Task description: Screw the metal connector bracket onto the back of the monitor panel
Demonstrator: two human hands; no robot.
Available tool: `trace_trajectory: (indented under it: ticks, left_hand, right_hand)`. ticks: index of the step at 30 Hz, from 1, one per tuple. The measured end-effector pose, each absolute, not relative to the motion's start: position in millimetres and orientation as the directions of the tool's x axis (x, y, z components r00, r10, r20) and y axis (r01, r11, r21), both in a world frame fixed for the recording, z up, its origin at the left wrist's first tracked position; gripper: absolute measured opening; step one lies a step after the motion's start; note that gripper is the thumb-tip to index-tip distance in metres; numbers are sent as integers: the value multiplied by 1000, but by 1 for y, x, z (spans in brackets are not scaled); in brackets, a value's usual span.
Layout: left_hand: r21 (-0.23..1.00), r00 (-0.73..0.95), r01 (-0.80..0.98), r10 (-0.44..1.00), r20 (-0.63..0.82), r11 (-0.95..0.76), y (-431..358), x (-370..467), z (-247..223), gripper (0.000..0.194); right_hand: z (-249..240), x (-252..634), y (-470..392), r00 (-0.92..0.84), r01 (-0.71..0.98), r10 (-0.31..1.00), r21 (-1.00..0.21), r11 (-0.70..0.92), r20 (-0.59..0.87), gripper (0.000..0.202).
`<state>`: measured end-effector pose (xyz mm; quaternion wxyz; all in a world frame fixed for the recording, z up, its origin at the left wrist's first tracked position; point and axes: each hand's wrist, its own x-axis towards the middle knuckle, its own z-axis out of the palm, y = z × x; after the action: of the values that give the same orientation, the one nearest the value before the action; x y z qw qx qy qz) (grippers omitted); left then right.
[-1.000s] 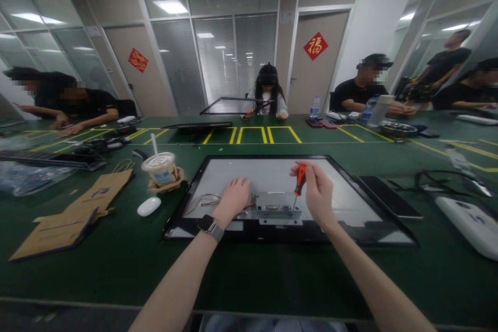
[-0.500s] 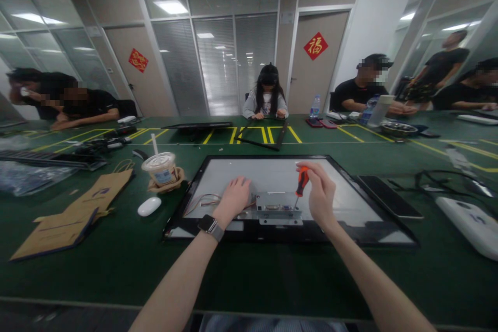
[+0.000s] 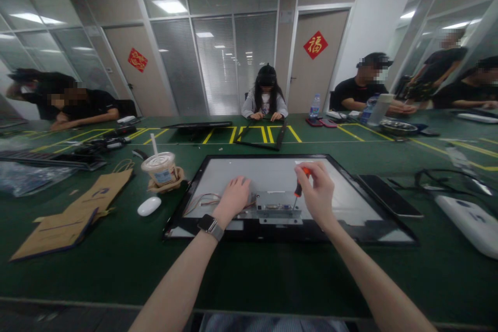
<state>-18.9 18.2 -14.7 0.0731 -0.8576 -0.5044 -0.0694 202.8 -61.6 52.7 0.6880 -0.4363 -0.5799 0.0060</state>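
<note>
Display panel (image 3: 272, 174) lies flat on the green tabletop (image 3: 257, 280), which likely keeps it steady. The left hand (image 3: 234, 195) rests palm-down, unclenched, beside the metal bracket (image 3: 278, 198), perhaps bracing. The right hand (image 3: 321, 194) pinches a screwdriver (image 3: 299, 189) near upright, its tip seemingly at the bracket.

Green table (image 3: 249, 280) with yellow lines, blinds (image 3: 216, 67), two doors (image 3: 317, 80) (image 3: 136, 75), lit ceiling lights (image 3: 170, 6)
</note>
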Motion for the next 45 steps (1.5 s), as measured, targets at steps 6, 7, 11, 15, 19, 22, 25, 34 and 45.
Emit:
trace_trajectory:
  ticks: [6,7,11,15,19,22,25,34,45]
  left_hand:
    - [-58,494,868,843,212,-493,18,-20,-16,40]
    - [-57,494,868,843,213,-494,18,-20,-16,40]
    - [-54,483,874,851,206,-483,18,-20,-15,40]
    - [-59,480,876,855,197,-478,17,-19,-14,40]
    - [-76,486,873,851,200,-481,18,-19,-15,40]
    - [-72,488,872,850,199,-484,18,-20,-15,41]
    - [-58,483,875,856,184,-481,17,-19,-13,41]
    - [-43,466,883,861,203,-467,16,-18,-12,39]
    - [-43,465,884,868,176,-465,15,-19,-9,41]
  right_hand:
    - [52,202,-64,333,355,565,-655,667,755,20]
    - [51,202,-63,321,334,591,-672,661,740,18]
    - [51,201,-60,282,381,596,-658,649,751,10]
    - [52,201,-61,272,455,552,-611,648,788,5]
    - [51,202,-64,281,426,562,-626,654,778,21]
    - [50,203,-63,271,371,597,-654,659,755,25]
    - [50,204,-61,249,386,604,-650,655,757,17]
    - [52,207,-58,291,495,535,-603,625,793,11]
    - [53,205,-59,294,517,520,-591,620,802,5]
